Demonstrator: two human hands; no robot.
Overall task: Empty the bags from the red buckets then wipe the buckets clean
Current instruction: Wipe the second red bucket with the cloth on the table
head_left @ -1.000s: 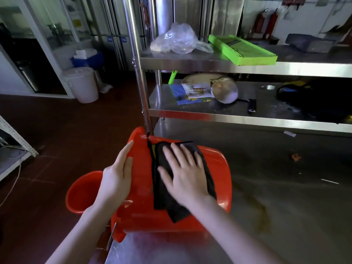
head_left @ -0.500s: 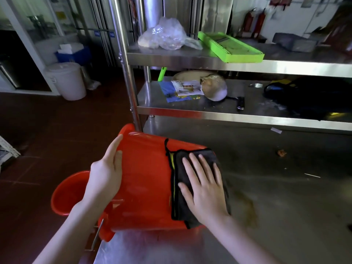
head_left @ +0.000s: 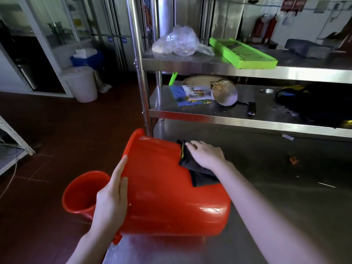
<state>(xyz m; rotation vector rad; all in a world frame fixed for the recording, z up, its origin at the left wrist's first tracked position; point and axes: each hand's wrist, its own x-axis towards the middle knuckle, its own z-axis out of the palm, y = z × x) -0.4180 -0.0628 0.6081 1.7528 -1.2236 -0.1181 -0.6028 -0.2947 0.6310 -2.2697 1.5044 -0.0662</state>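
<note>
Red bucket (head_left: 163,197) lies on its side on the steel table (head_left: 285,197), with its mouth turned to your left and hanging over the table edge, and its base toward the right. It is thin, glossy plastic, so judge it as light and a little flexible. The wall will probably give if you push hard in the middle, and it should be stiffer near the rim and near the base. The round shape wants to roll, and the shiny surface looks slippery.

Your left hand (head_left: 112,199) rests flat on the wall just beside the rim, fingers straight, gripping nothing; it only steadies. Your right hand (head_left: 206,154) presses a dark cloth (head_left: 202,176) against the upper far side, close to the base, with the fingers laid over it and not closed around it. The cloth is soft and bunches easily, so press with the whole palm. For a firmer hold, take the rim itself.

A second red bucket (head_left: 80,193) stands upright on the floor below, at your left.
</note>
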